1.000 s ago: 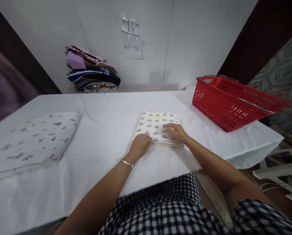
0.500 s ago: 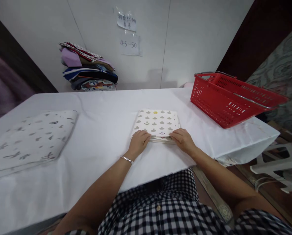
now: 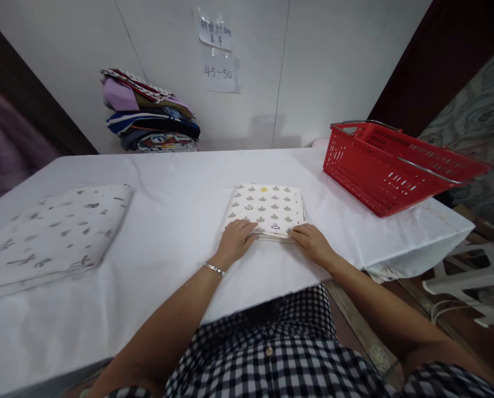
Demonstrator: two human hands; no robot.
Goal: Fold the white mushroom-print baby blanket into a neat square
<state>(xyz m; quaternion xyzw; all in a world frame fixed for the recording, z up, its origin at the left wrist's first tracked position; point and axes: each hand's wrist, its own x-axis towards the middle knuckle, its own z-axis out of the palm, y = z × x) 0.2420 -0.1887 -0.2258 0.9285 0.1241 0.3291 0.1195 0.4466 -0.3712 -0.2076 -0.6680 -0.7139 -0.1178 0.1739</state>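
Observation:
A white folded cloth (image 3: 267,208) with rows of small grey shapes, plus a few yellow, green and purple ones, lies on the table in front of me. Its near edge shows several stacked layers. My left hand (image 3: 237,241) grips the near left corner, fingers on top and thumb by the edge. At the near right corner, my right hand (image 3: 312,243) has its fingers closed on the same edge. The undersides of both grips are hidden.
A larger folded white cloth with grey prints (image 3: 64,232) lies at the left on the white-covered table (image 3: 176,221). A red basket (image 3: 379,177) stands at the right. A stack of folded fabrics (image 3: 151,116) sits at the back left, and a white plastic stool (image 3: 471,276) stands lower right.
The top layer's near edge has come down closer to the layers beneath it. My right hand has dropped slightly toward me; my left hand has barely moved.

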